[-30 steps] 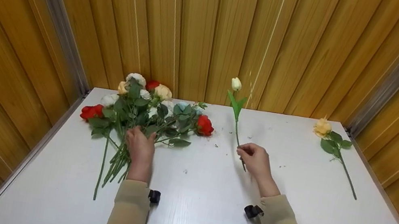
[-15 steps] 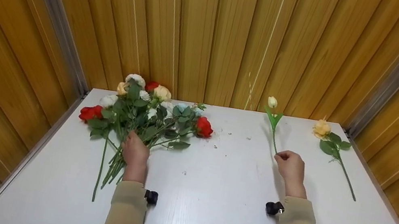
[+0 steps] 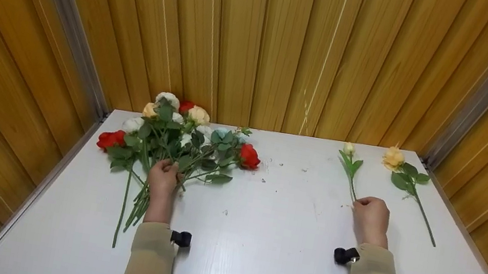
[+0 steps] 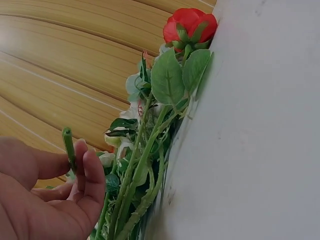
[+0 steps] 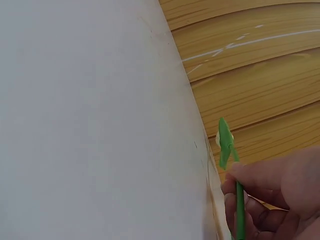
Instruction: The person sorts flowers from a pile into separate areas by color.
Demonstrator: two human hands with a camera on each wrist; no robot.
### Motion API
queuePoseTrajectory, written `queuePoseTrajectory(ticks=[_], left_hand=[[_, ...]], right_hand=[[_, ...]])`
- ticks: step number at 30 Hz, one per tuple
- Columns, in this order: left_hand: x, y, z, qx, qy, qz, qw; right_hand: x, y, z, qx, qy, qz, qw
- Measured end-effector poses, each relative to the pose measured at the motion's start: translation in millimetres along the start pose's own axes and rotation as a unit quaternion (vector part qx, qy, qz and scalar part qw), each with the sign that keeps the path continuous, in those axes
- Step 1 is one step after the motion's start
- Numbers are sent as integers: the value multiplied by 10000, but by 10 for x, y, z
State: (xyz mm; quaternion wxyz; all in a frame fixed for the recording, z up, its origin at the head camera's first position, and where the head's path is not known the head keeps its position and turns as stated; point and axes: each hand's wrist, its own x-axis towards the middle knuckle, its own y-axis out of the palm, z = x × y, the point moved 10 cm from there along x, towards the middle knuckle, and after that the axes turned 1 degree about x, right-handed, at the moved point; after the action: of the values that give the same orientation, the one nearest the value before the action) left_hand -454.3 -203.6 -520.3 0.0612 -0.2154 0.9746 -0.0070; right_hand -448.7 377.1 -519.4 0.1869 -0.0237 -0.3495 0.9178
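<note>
In the head view my right hand point(image 3: 371, 220) pinches the stem of a pale cream tulip point(image 3: 351, 166). The flower lies low over the table's right part, its head toward the back edge; the right wrist view shows the green stem point(image 5: 240, 210) between thumb and fingers. My left hand point(image 3: 161, 185) is at the stems of a flower pile point(image 3: 168, 139) with red, white, peach and pale blue blooms. It pinches one green flower stem point(image 4: 69, 145), whose cut end sticks up between thumb and fingertips in the left wrist view. Which bloom belongs to it is hidden.
A peach rose point(image 3: 394, 157) with dark leaves lies on the white table point(image 3: 252, 259) to the right of the tulip. Small bits of debris are scattered mid-table. Wood-patterned panels point(image 3: 260, 44) rise behind the table and at both sides.
My right hand has carried the tulip to the right and lowered it beside the peach rose. The left hand's fingers have closed on a stem in the pile.
</note>
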Motion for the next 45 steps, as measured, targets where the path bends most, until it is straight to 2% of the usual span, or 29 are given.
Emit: queuePoseTrajectory(ticks=[4, 8, 13, 15, 18, 27, 35, 39, 45], left_hand=[[2, 0, 26, -508, -169, 51, 9986], [-18, 80, 63, -912, -529, 431, 9935], [-60, 200, 76, -1084, -786, 946, 9865], [-47, 213, 85, -1019, -790, 1010, 9865], [-19, 190, 107, -1036, -777, 945, 9871], [13, 42, 109, -1236, -528, 394, 9901], [13, 12, 96, -1187, -461, 264, 9915], [2, -2, 43, -1236, -335, 218, 9915], [-55, 2, -82, -1286, -159, 187, 9914]], right_hand=[[-3, 6, -61, -22, 59, 52, 10000], [-10, -11, -132, -28, 188, 14, 9998], [-10, -35, -182, 0, 280, -23, 9996], [-10, -36, -192, 8, 309, -2, 9995], [-17, -26, -203, 25, 366, 14, 9993], [-44, -16, -129, -26, 313, 35, 9995], [-64, -15, -77, -68, 443, 68, 9990], [-52, -3, 34, -71, 379, 52, 9992], [-57, 56, 351, -311, 18, -15, 9995]])
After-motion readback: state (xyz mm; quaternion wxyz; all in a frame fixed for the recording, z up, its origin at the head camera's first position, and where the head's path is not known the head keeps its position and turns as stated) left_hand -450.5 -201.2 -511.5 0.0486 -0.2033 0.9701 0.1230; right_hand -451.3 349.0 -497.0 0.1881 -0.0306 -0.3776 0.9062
